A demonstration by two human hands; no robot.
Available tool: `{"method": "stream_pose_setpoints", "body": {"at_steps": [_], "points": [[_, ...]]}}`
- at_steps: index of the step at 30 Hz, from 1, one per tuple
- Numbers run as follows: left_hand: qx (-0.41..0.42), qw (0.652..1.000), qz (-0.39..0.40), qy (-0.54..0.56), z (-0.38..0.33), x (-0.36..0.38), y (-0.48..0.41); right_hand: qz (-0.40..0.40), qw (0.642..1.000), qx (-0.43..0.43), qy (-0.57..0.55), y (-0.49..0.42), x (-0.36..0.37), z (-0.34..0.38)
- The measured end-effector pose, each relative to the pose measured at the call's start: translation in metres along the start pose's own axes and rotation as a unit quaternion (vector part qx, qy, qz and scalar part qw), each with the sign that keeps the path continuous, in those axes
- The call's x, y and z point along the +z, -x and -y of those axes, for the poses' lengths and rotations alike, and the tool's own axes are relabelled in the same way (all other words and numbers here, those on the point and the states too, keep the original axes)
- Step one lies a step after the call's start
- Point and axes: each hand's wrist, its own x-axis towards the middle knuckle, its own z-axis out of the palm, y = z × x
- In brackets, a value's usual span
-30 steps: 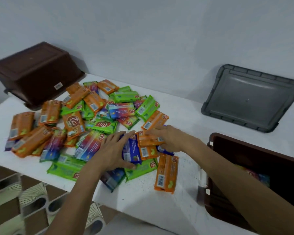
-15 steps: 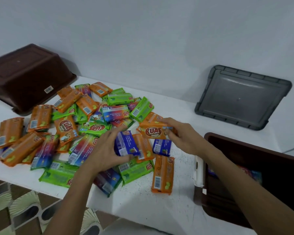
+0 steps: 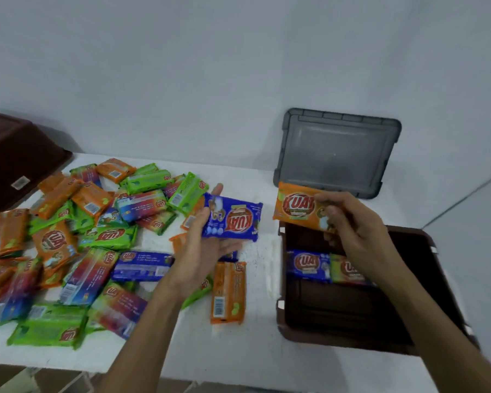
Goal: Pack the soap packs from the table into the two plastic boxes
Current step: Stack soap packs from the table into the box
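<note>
- Two soap packs are held above the table [image 3: 253, 350] — a blue pack [image 3: 233, 219] gripped in the upturned left hand [image 3: 201, 251], and an orange pack [image 3: 298, 207] pinched by the right hand [image 3: 349, 222] over the far edge of the open box [image 3: 295, 333].
- That box, at the table's right end, holds two packs [image 3: 306, 263] against its far wall; the heap [image 3: 97, 236] covers the left half.
- Step in hand, by my reading: carrying to the box. Next — lay the orange one flat beside those inside, then the blue.
</note>
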Motion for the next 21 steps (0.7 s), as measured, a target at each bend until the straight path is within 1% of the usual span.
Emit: {"method": "stream_pose_setpoints", "body": {"at_steps": [3, 5, 7, 9, 12, 16, 21], "points": [[-0.013, 0.997, 0.02, 0.073, 0.002, 0.028, -0.007, 0.002, 1.0, 0.024, 0.003, 0.016, -0.024, -0.011], [-0.021, 0.993, 0.029, 0.115, 0.007, 0.041, -0.01, 0.026, 0.999, 0.038, 0.002, 0.026, -0.037, -0.017], [-0.022, 0.991, 0.024, 0.13, 0.014, 0.05, -0.012, 0.055, 0.996, 0.067, -0.022, 0.035, -0.047, -0.025], [-0.015, 0.994, 0.014, 0.109, 0.021, 0.056, -0.015, 0.084, 0.991, 0.093, -0.047, 0.041, -0.053, -0.035], [0.001, 0.998, 0.002, 0.067, 0.03, 0.067, -0.017, 0.123, 0.985, 0.114, -0.031, 0.044, -0.057, -0.054], [0.018, 0.999, -0.026, 0.027, 0.035, 0.072, -0.019, 0.143, 0.977, 0.156, -0.013, 0.036, -0.044, -0.077], [0.02, 0.998, -0.052, -0.005, 0.037, 0.074, -0.018, 0.156, 0.961, 0.217, -0.069, 0.023, -0.013, -0.097]]}}
